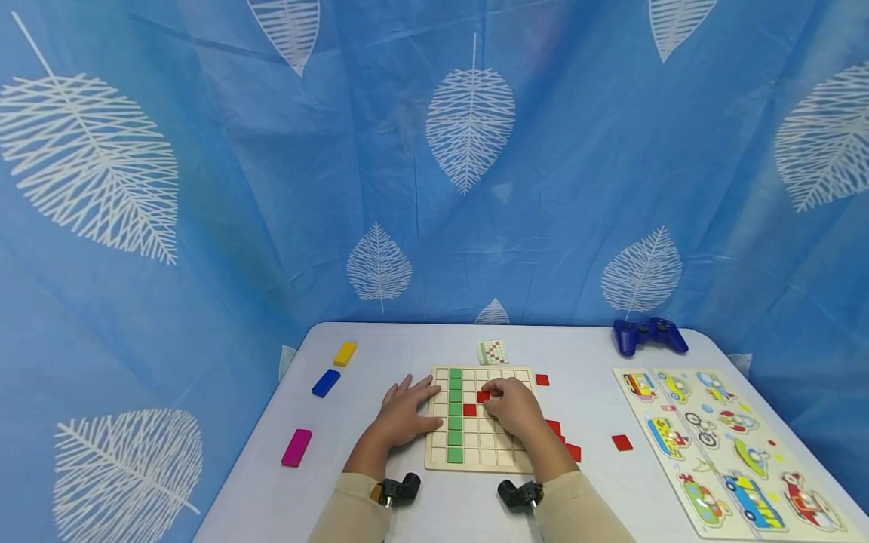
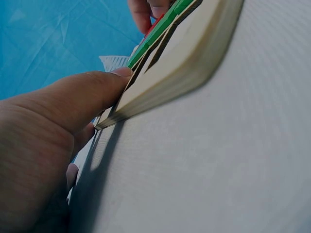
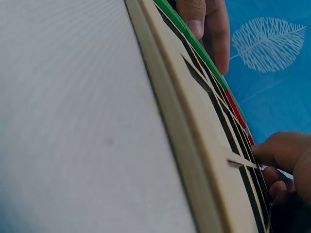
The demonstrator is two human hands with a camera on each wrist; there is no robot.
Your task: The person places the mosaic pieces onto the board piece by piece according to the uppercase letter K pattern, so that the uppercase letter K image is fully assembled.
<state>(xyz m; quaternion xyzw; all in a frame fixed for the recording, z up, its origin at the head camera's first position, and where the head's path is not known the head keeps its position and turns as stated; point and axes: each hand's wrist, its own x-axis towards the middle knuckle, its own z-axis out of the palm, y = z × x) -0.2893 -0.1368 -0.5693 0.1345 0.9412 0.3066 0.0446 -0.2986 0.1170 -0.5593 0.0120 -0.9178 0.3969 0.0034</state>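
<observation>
A wooden grid board (image 1: 478, 467) lies on the table, with a column of green tiles (image 1: 455, 418) filling its second column. One red tile (image 1: 470, 410) sits in a cell to the right of the green ones. Another red tile (image 1: 483, 397) is one row farther up, its right side covered by the thumb and fingertips of my right hand (image 1: 514, 407), which pinch it at the board's surface. My left hand (image 1: 405, 415) rests along the board's left edge, fingers extended and spread, the thumb (image 2: 92, 94) on the frame. Beyond the board lies a small pattern card (image 1: 492, 351) with green and red squares.
Loose red tiles (image 1: 621, 443) lie right of the board, some partly behind my right forearm. A vehicle puzzle board (image 1: 702, 437) and a blue game controller (image 1: 649, 336) are farther right. Yellow (image 1: 345, 354), blue (image 1: 327, 382) and magenta (image 1: 296, 448) blocks lie at left.
</observation>
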